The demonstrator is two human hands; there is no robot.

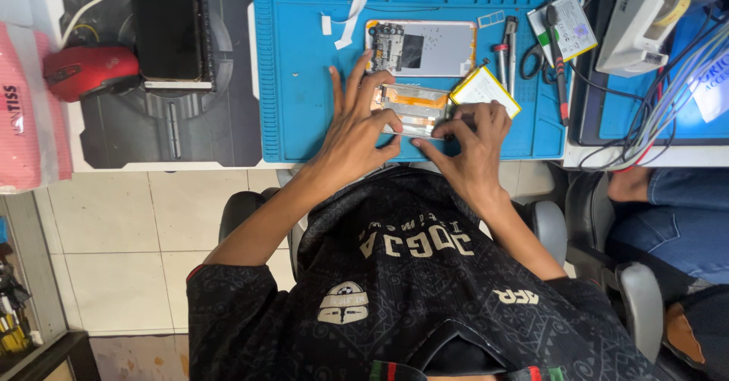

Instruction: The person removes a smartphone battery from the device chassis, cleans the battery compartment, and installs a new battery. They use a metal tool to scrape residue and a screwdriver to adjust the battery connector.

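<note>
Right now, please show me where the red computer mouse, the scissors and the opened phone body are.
red computer mouse (pixel 89 70), head view, middle of its top shell.
scissors (pixel 533 61), head view, black handle loops.
opened phone body (pixel 433 47), head view, pale inner plate.

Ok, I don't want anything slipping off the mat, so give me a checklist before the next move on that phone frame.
1. Both hands on the phone frame: ok, left hand and right hand pinch its near edge.
2. Frame over the blue mat: ok.
3. Phone back panel apart from the frame: ok.
4. Battery clear of the right hand: not ok, right beside it.
5. Screwdrivers on the mat: ok.
6. Loose screws: cannot tell.
</note>
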